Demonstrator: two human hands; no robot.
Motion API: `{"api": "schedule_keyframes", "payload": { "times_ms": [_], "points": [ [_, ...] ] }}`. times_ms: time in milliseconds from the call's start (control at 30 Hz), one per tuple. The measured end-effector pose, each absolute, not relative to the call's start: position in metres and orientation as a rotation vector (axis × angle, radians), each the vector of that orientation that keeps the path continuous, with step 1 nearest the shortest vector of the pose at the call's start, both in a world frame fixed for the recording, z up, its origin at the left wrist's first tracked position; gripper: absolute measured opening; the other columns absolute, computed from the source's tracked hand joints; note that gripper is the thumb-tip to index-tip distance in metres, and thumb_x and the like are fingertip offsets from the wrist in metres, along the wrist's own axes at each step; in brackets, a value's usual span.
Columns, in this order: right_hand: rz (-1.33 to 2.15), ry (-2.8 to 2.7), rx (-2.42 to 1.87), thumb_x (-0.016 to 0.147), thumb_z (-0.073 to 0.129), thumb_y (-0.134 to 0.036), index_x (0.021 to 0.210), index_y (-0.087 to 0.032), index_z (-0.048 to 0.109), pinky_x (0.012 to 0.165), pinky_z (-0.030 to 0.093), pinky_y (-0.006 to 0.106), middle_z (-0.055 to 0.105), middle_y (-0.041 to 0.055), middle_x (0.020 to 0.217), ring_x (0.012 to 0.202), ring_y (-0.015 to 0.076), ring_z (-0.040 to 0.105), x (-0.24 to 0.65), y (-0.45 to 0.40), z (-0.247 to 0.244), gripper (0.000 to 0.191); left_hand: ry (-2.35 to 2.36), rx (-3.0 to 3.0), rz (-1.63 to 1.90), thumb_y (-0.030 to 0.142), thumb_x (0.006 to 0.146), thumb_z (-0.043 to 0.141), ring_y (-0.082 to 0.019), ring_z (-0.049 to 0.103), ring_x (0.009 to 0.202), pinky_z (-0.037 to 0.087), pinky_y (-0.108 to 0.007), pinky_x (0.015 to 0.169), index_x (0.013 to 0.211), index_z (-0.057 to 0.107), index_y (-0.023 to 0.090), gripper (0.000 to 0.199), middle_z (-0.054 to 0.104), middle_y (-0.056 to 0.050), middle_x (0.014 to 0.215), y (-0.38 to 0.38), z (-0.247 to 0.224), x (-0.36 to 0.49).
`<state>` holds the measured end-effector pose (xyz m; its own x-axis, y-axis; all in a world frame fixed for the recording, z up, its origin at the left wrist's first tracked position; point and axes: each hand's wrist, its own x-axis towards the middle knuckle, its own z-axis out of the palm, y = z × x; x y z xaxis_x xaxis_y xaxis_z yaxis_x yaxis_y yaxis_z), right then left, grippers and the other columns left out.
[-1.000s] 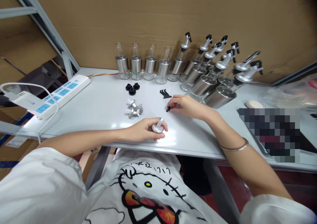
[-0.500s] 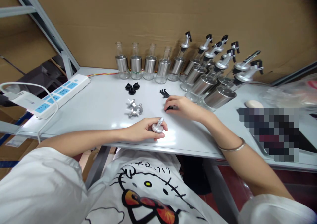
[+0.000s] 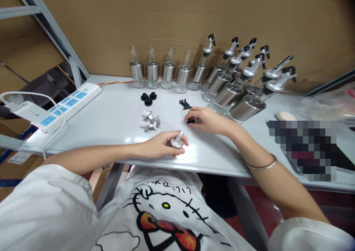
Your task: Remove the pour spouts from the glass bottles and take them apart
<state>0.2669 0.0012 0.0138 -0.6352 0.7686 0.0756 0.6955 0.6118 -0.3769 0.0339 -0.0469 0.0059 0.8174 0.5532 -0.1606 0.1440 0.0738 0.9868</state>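
My left hand (image 3: pixel 163 144) is closed around a silver pourer top (image 3: pixel 176 141), its narrow spout pointing up, above the table's front edge. Over several small black pieces (image 3: pixel 190 121) my right hand (image 3: pixel 205 119) rests low, thumb and fingers parted around them; they seem to lie on the table. Just beyond its fingertips are several slim black levers (image 3: pixel 185 103). More silver pourer tops (image 3: pixel 151 121) lie in a group beyond my left hand. Behind those sit three black rubber stoppers (image 3: pixel 148 98).
Bottles with steel sleeves and open necks (image 3: pixel 168 71) line the cardboard wall. Fitted bottles with pourers (image 3: pixel 248 104) crowd the back right. A white power strip (image 3: pixel 70 106) with a cable lies left. On the right are a white rounded object (image 3: pixel 285 116) and clear plastic bags (image 3: pixel 324 104).
The fingers of my right hand have parted slightly, so the small black pieces show more clearly between them. My left hand keeps its hold on the pourer top, nearly unmoved.
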Motion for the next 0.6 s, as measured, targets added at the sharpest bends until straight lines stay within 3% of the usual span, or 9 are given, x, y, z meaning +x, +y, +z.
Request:
{"api": "schedule_keyframes", "payload": {
  "times_ms": [200, 433, 600],
  "points": [
    [0.424, -2.602, -1.133, 0.086, 0.048, -0.017, 0.083, -0.015, 0.066, 0.07, 0.045, 0.028, 0.058, 0.0083, 0.088, 0.073, 0.016, 0.057, 0.26, 0.0, 0.01, 0.018, 0.587, 1.48, 0.33, 0.023, 0.08, 0.062, -0.008, 0.051, 0.061, 0.04, -0.024, 0.063, 0.094, 0.053, 0.018, 0.017, 0.052, 0.006, 0.067, -0.047, 0.006, 0.034],
    [0.431, -2.608, -1.177, 0.085, 0.049, -0.018, 0.083, -0.016, 0.064, 0.07, 0.044, 0.029, 0.058, 0.0076, 0.088, 0.072, 0.0159, 0.056, 0.267, 0.001, 0.01, 0.015, 0.566, 1.464, 0.354, 0.025, 0.083, 0.059, -0.008, 0.052, 0.062, 0.041, -0.025, 0.065, 0.1, 0.048, 0.019, 0.021, 0.05, 0.006, 0.069, -0.047, 0.005, 0.033],
    [0.448, -2.449, -1.085, 0.088, 0.055, -0.038, 0.093, -0.017, 0.061, 0.072, 0.044, 0.029, 0.058, 0.0084, 0.097, 0.079, 0.0171, 0.055, 0.259, -0.008, 0.02, 0.022, 0.574, 1.42, 0.388, 0.023, 0.083, 0.057, -0.007, 0.047, 0.057, 0.038, -0.024, 0.061, 0.099, 0.038, 0.02, 0.025, 0.047, 0.008, 0.063, -0.047, 0.006, 0.033]
  ]
}}
